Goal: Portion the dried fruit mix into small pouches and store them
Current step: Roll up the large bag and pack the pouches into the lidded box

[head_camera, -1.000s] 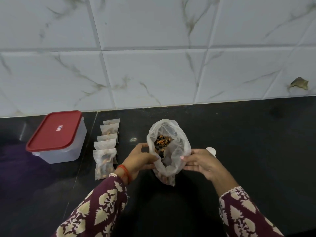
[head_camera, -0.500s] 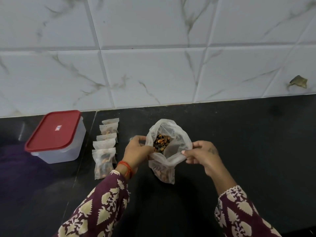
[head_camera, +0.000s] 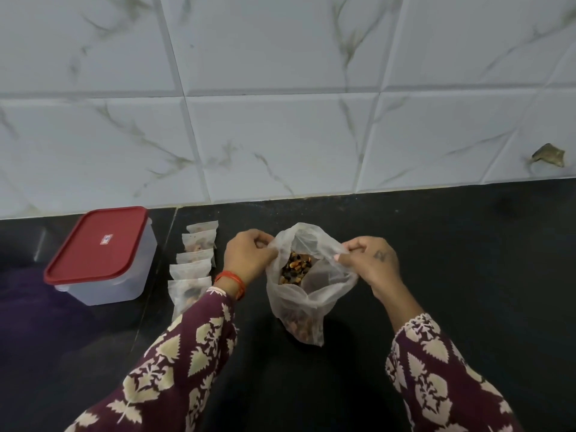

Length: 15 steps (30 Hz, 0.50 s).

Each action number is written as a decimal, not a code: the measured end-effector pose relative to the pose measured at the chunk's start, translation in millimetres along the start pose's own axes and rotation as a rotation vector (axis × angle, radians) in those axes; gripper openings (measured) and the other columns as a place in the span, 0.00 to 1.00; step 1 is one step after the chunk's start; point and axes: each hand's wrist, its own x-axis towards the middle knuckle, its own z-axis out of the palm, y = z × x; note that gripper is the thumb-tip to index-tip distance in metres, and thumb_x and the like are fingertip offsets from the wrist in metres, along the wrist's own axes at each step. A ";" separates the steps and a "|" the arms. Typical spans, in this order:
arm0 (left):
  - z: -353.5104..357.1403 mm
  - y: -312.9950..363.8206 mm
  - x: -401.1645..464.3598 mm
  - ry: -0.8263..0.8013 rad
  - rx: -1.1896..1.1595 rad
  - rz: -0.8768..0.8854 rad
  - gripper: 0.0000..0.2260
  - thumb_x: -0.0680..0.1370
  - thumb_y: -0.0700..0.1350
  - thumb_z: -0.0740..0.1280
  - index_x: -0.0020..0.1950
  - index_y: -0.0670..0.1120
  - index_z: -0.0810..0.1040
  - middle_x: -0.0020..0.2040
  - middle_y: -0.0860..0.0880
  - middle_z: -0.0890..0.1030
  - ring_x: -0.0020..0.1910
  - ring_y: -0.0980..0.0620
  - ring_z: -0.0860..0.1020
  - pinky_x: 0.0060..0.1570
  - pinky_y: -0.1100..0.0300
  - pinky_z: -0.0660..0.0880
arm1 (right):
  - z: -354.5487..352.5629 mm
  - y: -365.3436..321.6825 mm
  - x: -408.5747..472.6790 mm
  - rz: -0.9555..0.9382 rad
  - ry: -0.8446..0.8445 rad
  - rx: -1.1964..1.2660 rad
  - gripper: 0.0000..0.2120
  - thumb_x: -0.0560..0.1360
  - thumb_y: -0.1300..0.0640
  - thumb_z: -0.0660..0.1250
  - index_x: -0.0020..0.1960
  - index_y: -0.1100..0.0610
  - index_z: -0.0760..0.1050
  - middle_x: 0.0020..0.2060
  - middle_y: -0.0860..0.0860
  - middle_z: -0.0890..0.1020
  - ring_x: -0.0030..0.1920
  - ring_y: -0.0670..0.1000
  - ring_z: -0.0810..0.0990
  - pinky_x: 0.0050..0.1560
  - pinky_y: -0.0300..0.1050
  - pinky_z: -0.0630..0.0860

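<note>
Fingers of left hand [head_camera: 249, 257] and right hand [head_camera: 369, 260] pinched bag [head_camera: 307, 291] rim, spreading it. Likely scooping-stage prep; next needs a free hand.

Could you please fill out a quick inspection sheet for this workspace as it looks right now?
Surface: dark stone counter.
Job's things: big plastic bag of dried fruit mix, mouth held open; row of five small pouches, filled; box with red lid on.
Clutter: nothing seen.
Grippers: left hand and right hand each pinch the bag's rim.
Cables: nothing seen.
Surroundings: marbled wall tiles, one chipped at right.
</note>
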 end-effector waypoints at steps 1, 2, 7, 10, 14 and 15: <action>-0.4 0.0 1.8 0.096 0.097 0.087 0.07 0.71 0.39 0.70 0.49 0.47 0.80 0.40 0.51 0.79 0.38 0.57 0.75 0.35 0.68 0.69 | -0.6 0.4 2.8 -0.047 0.076 -0.013 0.07 0.67 0.59 0.75 0.42 0.50 0.80 0.39 0.47 0.83 0.42 0.49 0.82 0.44 0.47 0.80; -1.8 0.8 2.4 0.161 0.158 0.151 0.08 0.71 0.40 0.70 0.47 0.49 0.79 0.41 0.51 0.78 0.38 0.57 0.74 0.34 0.68 0.67 | -2.7 3.1 6.2 -0.072 0.112 0.008 0.07 0.67 0.58 0.74 0.44 0.50 0.80 0.39 0.47 0.82 0.43 0.49 0.81 0.43 0.46 0.79; -1.9 -2.1 19.0 -0.038 0.029 -0.007 0.14 0.73 0.50 0.71 0.54 0.48 0.73 0.50 0.49 0.76 0.44 0.53 0.76 0.40 0.61 0.73 | -8.2 5.7 21.5 0.128 -0.037 0.184 0.22 0.73 0.43 0.69 0.62 0.53 0.76 0.57 0.51 0.79 0.57 0.51 0.77 0.58 0.48 0.74; 6.4 8.3 21.7 -0.231 -0.233 -0.212 0.14 0.76 0.52 0.66 0.54 0.43 0.78 0.47 0.47 0.80 0.47 0.49 0.79 0.47 0.52 0.77 | -2.7 -8.4 26.2 0.262 -0.176 0.121 0.22 0.77 0.41 0.63 0.62 0.57 0.76 0.57 0.53 0.80 0.57 0.54 0.78 0.53 0.46 0.72; 12.7 10.2 26.0 -0.103 -0.066 -0.034 0.05 0.75 0.44 0.67 0.44 0.44 0.81 0.40 0.48 0.79 0.41 0.51 0.77 0.40 0.62 0.73 | 5.0 -16.9 35.9 0.077 -0.101 0.158 0.03 0.71 0.58 0.73 0.44 0.57 0.82 0.44 0.55 0.85 0.46 0.53 0.83 0.49 0.50 0.81; 10.1 8.9 26.0 -0.022 0.050 0.035 0.04 0.75 0.42 0.67 0.46 0.47 0.81 0.40 0.50 0.79 0.40 0.54 0.77 0.37 0.66 0.71 | 2.9 -17.3 38.1 0.028 -0.038 0.179 0.03 0.69 0.61 0.74 0.41 0.55 0.82 0.42 0.53 0.84 0.46 0.52 0.83 0.49 0.49 0.81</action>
